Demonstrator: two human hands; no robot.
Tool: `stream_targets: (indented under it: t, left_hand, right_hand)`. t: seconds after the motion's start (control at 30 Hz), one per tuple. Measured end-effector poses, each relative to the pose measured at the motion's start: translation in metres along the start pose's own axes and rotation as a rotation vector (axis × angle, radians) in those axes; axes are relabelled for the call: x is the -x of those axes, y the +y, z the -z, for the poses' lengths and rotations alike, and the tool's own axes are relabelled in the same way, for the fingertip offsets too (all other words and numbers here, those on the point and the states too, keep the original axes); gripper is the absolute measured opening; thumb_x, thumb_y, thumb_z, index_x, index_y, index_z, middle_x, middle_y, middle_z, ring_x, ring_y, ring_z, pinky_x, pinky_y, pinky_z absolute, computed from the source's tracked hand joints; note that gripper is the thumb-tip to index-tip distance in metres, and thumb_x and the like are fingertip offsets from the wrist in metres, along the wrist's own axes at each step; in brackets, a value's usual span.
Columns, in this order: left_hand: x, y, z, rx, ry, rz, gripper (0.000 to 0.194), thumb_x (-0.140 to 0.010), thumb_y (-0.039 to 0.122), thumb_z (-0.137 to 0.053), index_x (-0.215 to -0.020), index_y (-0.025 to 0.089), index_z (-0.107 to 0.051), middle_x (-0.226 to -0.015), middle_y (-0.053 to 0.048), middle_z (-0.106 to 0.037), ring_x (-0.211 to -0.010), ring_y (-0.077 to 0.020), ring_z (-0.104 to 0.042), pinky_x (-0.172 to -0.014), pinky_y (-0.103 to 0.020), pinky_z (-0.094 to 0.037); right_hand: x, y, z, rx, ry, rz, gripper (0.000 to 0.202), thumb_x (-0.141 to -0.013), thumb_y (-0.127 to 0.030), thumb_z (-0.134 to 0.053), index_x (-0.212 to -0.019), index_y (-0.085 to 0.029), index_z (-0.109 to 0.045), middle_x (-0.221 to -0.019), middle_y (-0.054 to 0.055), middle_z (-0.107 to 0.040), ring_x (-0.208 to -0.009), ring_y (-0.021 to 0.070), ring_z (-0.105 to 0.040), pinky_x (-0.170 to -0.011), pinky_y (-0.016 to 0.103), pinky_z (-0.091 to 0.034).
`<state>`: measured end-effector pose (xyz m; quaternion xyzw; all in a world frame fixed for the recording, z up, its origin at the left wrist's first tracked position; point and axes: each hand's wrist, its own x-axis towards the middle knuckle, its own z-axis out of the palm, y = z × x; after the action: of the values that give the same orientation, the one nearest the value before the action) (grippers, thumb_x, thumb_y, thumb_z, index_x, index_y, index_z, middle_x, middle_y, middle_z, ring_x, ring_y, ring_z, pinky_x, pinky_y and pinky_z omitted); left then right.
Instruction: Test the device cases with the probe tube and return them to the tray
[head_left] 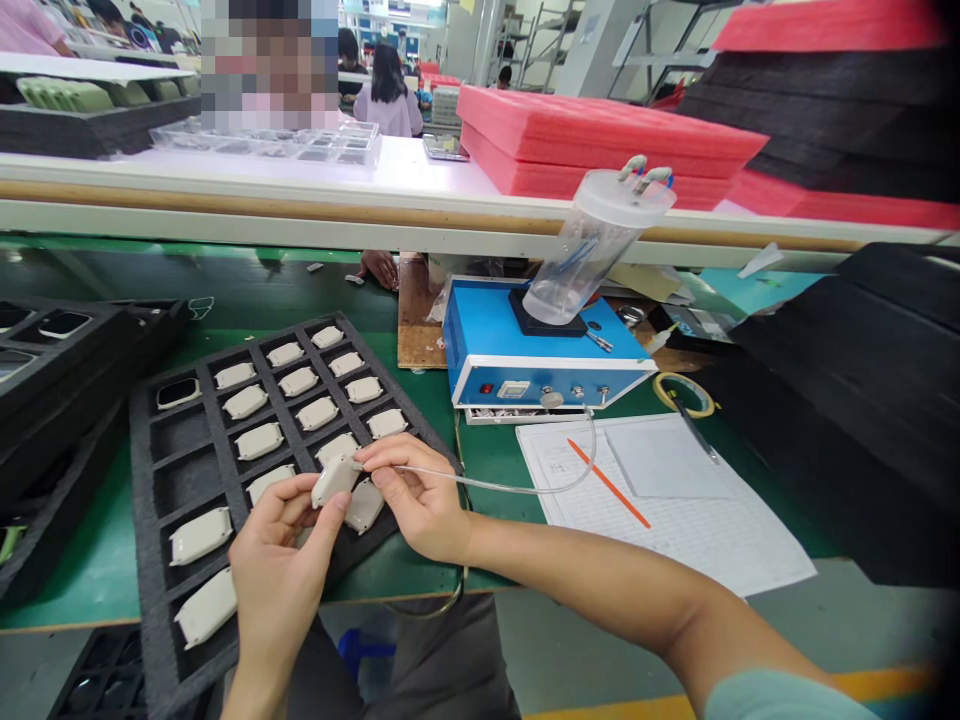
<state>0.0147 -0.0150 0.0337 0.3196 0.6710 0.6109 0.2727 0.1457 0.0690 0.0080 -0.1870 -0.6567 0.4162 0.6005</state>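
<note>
Over the black foam tray [180, 445], my left hand [289, 555] holds a cream-coloured plastic piece [335, 480] between thumb and fingers. My right hand [420, 497] pinches the end of a clear thin tube [517, 489] against the top of that piece. The very tip is hidden by my fingers. Several similar cream pieces [259, 441] lie in the tray's compartments, and one dark-faced piece [178, 393] sits in the far left corner. The tube curves back to the front of a blue box [547, 355] with knobs and a switch.
A clear cylinder [592, 245] leans on the blue box. Papers [675, 500] with an orange stick [609, 484], tape roll [684, 394] and pen lie right. Black trays [67, 400] stack left, black foam [862, 410] right. Red foam [600, 140] tops the shelf; another person's hand [381, 268] shows beneath.
</note>
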Motion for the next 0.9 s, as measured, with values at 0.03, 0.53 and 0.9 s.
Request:
stream_targets:
  t: [0.03,0.53,0.9]
  left_hand:
    - [0.001,0.001,-0.002,-0.006,0.003,-0.009,0.046,-0.065,0.042,-0.092,-0.097,0.017,-0.070,-0.087,-0.007,-0.080,-0.075,-0.0174,-0.073,-0.072,-0.024,-0.057]
    - [-0.056,0.007,0.121,-0.777,0.030,-0.255,0.025,-0.089,0.026,-0.059,-0.109,0.019,-0.072,-0.100,-0.008,-0.075,-0.090,-0.0249,-0.067,-0.083,-0.038,-0.053]
    - [-0.131,0.038,0.113,-0.872,0.060,-0.231,0.044,-0.100,0.036,-0.045,-0.083,0.005,-0.071,-0.118,-0.004,-0.075,-0.117,-0.0173,-0.068,-0.106,-0.030,-0.047]
  right_hand:
    - [0.000,-0.001,0.001,0.000,-0.008,-0.002,0.016,-0.103,-0.031,-0.060,-0.098,-0.025,-0.074,-0.102,0.009,-0.080,-0.098,0.0212,-0.077,-0.087,0.039,-0.064]
    - [0.029,-0.005,0.006,-0.034,-0.008,-0.131,0.014,-0.101,-0.023,-0.063,-0.099,-0.025,-0.076,-0.106,0.009,-0.076,-0.103,0.0241,-0.075,-0.091,0.046,-0.066]
    - [0.033,-0.002,0.008,0.030,0.020,-0.147,0.015,-0.101,-0.027,-0.064,-0.100,-0.022,-0.079,-0.104,0.009,-0.077,-0.097,0.0235,-0.077,-0.088,0.045,-0.066]
